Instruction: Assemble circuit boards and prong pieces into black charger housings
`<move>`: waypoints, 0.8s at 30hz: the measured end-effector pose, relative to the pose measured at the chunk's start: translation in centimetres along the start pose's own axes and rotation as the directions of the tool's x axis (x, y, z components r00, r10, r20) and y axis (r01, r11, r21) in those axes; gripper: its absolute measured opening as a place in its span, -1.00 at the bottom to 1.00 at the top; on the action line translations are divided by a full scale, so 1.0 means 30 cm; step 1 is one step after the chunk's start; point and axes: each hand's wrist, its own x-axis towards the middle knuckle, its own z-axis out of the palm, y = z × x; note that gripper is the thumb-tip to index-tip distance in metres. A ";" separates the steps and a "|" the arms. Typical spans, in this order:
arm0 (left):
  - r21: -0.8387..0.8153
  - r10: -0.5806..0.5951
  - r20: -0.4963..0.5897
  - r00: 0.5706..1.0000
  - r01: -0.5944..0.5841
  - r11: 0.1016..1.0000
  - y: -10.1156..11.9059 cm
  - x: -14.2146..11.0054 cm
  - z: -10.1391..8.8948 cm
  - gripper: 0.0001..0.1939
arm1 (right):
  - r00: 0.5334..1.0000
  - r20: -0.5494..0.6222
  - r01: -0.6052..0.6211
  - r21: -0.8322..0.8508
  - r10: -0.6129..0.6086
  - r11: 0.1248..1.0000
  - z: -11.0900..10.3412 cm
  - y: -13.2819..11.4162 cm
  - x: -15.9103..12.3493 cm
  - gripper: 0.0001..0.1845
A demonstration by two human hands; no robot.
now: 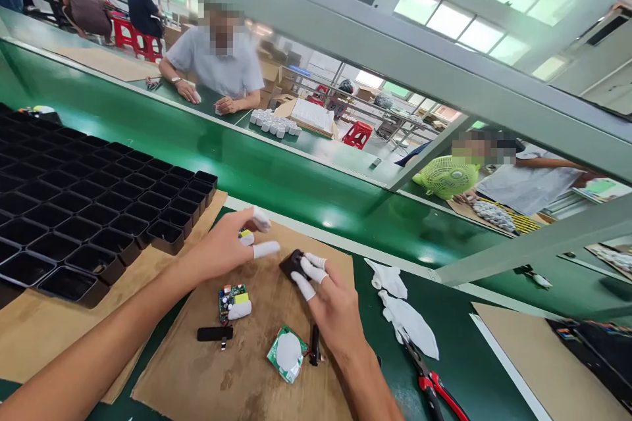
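Observation:
My left hand [224, 247], with white finger cots on its fingertips, hovers over the cardboard sheet [197, 378], fingers apart. A bit of yellow and white shows between its fingers; I cannot make out the rest of that thing. In my right hand [332, 299], also in finger cots, is a small black plastic piece [292, 263], partly covered by the fingers. Below my left hand lies a green circuit board [234, 301] with a yellow part and white glue, beside a black strip [214, 333] with a metal tab. Another circuit board [288, 352], topped by a white round patch, lies near a black connector piece [315, 345].
Rows of black plastic boxes [165, 233] fill the left side. Red-handled pliers [429, 378] and white gloves [409, 322] lie on the right. A green channel [316, 191] runs behind the cardboard. Co-workers sit across it, one near a green fan [447, 176].

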 end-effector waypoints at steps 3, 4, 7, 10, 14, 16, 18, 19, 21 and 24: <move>0.008 0.009 -0.128 0.992 -0.008 1.000 -0.016 0.010 0.009 -0.60 | 0.998 -0.039 -0.049 -0.052 0.047 0.997 -0.001 0.044 0.009 -0.67; 0.012 0.016 -0.145 0.989 -0.014 1.000 -0.020 0.009 0.017 -0.58 | 0.998 -0.039 -0.060 -0.066 0.057 0.996 -0.001 0.051 0.008 -0.69; 0.019 0.039 -0.152 0.988 -0.037 0.999 -0.025 -0.001 0.038 -0.56 | 0.996 -0.036 -0.087 -0.112 0.084 0.990 -0.001 0.049 -0.001 -0.71; 0.019 0.059 -0.153 0.986 -0.056 0.998 -0.026 -0.006 0.044 -0.58 | 0.994 -0.038 -0.102 -0.141 0.098 0.985 -0.001 0.034 -0.007 -0.72; 0.025 0.072 -0.173 0.982 -0.068 0.997 -0.029 -0.003 0.040 -0.60 | 0.993 -0.034 -0.114 -0.122 0.110 0.986 -0.001 0.026 0.002 -0.75; 0.027 0.076 -0.176 0.982 -0.072 0.997 -0.032 -0.002 0.040 -0.61 | 0.993 -0.031 -0.117 -0.089 0.114 0.989 -0.001 0.026 0.011 -0.76; 0.027 0.077 -0.176 0.981 -0.073 0.997 -0.035 -0.002 0.043 -0.63 | 0.993 -0.030 -0.112 -0.043 0.111 0.993 -0.002 0.028 0.018 -0.76; 0.026 0.076 -0.178 0.981 -0.072 0.997 -0.037 -0.003 0.046 -0.65 | 0.994 -0.035 -0.105 -0.019 0.104 0.994 -0.003 0.030 0.020 -0.76; 0.025 0.074 -0.184 0.980 -0.071 0.997 -0.041 -0.004 0.050 -0.68 | 0.994 -0.069 -0.089 0.019 0.090 0.996 -0.007 0.036 0.021 -0.75; 0.031 0.088 -0.194 0.977 -0.084 0.996 -0.044 -0.003 0.055 -0.70 | 0.985 -0.148 -0.083 0.037 0.087 0.996 -0.011 0.051 0.015 -0.68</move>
